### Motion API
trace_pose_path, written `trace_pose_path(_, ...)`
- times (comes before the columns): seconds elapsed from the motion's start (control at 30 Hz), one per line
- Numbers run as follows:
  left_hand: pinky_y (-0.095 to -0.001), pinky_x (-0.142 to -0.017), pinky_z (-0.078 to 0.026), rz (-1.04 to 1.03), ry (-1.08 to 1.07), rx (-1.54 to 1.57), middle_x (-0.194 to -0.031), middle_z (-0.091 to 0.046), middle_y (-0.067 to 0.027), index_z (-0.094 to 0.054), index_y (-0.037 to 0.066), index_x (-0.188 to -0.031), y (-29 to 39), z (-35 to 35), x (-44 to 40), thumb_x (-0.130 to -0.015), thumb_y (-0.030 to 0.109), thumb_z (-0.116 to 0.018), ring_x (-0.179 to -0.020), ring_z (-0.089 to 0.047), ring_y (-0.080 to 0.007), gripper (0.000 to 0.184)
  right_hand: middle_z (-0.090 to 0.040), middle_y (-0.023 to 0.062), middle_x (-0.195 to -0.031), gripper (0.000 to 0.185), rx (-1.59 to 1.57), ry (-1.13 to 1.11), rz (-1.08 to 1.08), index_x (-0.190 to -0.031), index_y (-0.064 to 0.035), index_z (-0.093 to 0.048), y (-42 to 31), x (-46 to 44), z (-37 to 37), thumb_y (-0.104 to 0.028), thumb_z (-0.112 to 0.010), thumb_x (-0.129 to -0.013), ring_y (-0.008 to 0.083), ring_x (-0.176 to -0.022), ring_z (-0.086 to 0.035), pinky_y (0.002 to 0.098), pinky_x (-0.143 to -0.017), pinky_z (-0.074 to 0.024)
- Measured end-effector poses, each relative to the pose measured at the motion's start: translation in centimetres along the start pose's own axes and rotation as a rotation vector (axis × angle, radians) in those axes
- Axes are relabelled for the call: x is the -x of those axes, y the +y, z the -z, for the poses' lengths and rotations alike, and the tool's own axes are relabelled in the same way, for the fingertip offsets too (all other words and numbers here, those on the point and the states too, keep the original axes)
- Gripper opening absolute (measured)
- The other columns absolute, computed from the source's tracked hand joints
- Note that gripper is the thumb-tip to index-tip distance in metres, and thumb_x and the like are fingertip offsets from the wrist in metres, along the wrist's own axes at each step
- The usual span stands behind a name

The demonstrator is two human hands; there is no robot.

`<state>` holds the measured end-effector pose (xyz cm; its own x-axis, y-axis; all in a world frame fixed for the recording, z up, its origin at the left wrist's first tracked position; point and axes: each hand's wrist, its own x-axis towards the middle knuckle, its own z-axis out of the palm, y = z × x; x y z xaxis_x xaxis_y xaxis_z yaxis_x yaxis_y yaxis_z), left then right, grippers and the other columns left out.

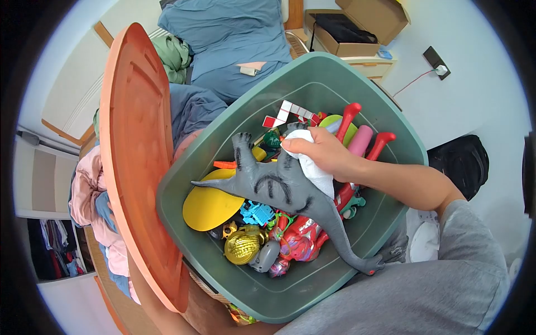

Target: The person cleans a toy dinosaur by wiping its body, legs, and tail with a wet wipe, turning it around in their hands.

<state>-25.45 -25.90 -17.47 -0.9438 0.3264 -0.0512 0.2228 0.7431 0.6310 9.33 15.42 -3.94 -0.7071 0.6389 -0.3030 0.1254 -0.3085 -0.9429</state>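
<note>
My right hand (329, 153) is closed round a leg of a grey long-necked toy dinosaur (273, 187), with a white cloth (318, 173) bunched between palm and toy. The dinosaur lies slantwise over the open green bin (223, 139), its head by the near right rim and its tail to the left. On the left, the orange lid (137, 167) stands on edge beside the bin. My left forearm (151, 290) runs up behind it, and my left hand (110, 216) holds its outer edge, mostly hidden by the lid.
Inside the bin lie a yellow disc (206, 209), a gold ball-like toy (243, 245), a blue toy (257, 213), red pieces (349, 120) and other toys. Behind is a bed with blue bedding (229, 39). A cardboard box (352, 47) and a black bag (460, 164) are at the right.
</note>
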Motion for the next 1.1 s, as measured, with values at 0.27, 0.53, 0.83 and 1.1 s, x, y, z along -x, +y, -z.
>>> trace_pose_path(0.27, -0.0381, -0.065, -0.049, 0.009, -0.003, 0.004, -0.072, -0.063, -0.0124, -0.061, -0.005, -0.087, 0.0, 0.1, 0.4, -0.086, 0.016, -0.061, -0.067, -0.062, -0.0273, 0.021, -0.066, 0.0037, -0.084, 0.030, 0.021, -0.002, 0.010, -0.096, -0.0006, -0.067, 0.1, -0.1, 0.2, -0.029, -0.067, -0.087, 0.0081, -0.072, -0.062, 0.0259, -0.061, -0.0480)
trace_pose_path(0.53, -0.0379, -0.066, -0.049, 0.014, 0.001, 0.013, -0.074, -0.064, -0.0124, -0.061, -0.005, -0.088, 0.0, 0.8, 1.3, -0.087, 0.016, -0.061, -0.068, -0.062, -0.0267, 0.021, -0.068, 0.0039, -0.089, 0.026, 0.042, -0.063, 0.004, -0.099, -0.0031, -0.067, -0.1, -0.1, 0.3, -0.024, -0.072, -0.085, 0.0086, -0.077, -0.063, 0.0268, -0.065, -0.0501)
trace_pose_path(0.83, -0.0377, -0.066, -0.049, 0.016, -0.003, 0.024, -0.075, -0.064, -0.0123, -0.061, -0.005, -0.090, -0.3, 1.4, 2.3, -0.087, 0.016, -0.061, -0.069, -0.062, -0.0260, 0.022, -0.067, 0.0021, -0.092, 0.020, 0.027, -0.050, -0.025, -0.098, -0.0040, -0.064, -0.2, -0.3, 0.3, -0.021, -0.068, -0.089, 0.0092, -0.081, -0.063, 0.0281, -0.071, -0.0510)
trace_pose_path(1.1, -0.0375, -0.067, -0.049, 0.016, -0.009, 0.022, -0.076, -0.065, -0.0123, -0.061, -0.005, -0.091, -0.4, 1.5, 2.5, -0.087, 0.017, -0.061, -0.070, -0.062, -0.0254, 0.022, -0.067, 0.0039, -0.089, 0.022, 0.020, -0.069, 0.022, -0.097, -0.0037, -0.066, 0.6, -0.8, 0.7, -0.023, -0.071, -0.086, 0.0105, -0.076, -0.063, 0.0283, -0.065, -0.0507)
